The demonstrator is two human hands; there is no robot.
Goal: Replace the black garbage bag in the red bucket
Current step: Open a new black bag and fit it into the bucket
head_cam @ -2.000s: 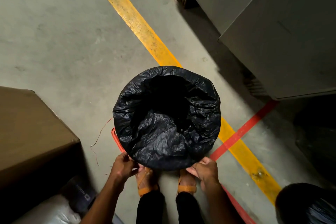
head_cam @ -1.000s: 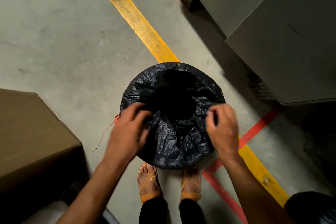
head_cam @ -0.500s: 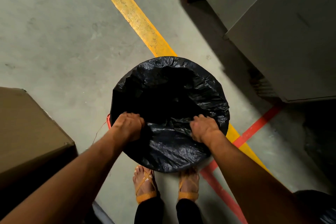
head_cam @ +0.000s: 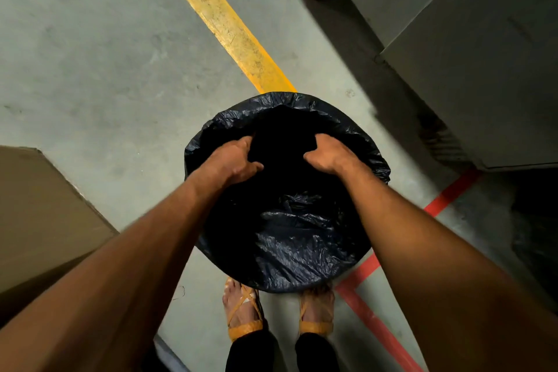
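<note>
Black garbage bag [head_cam: 302,235] lines the bucket, folded over the whole rim; no red showing. Our left hand [head_cam: 234,160] sits at 9 o'clock of the mouth, right hand [head_cam: 329,155] at 3, equally near. Fingers curl down into the dark opening, apparently pressing film; actual grip we can't tell. Bag glossy, crinkled, slack at 6.

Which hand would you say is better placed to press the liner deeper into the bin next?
Probably either: the left hand and right hand both sit at the black bag opening, fingers curled inside. Neither shows a clear advantage.
</note>
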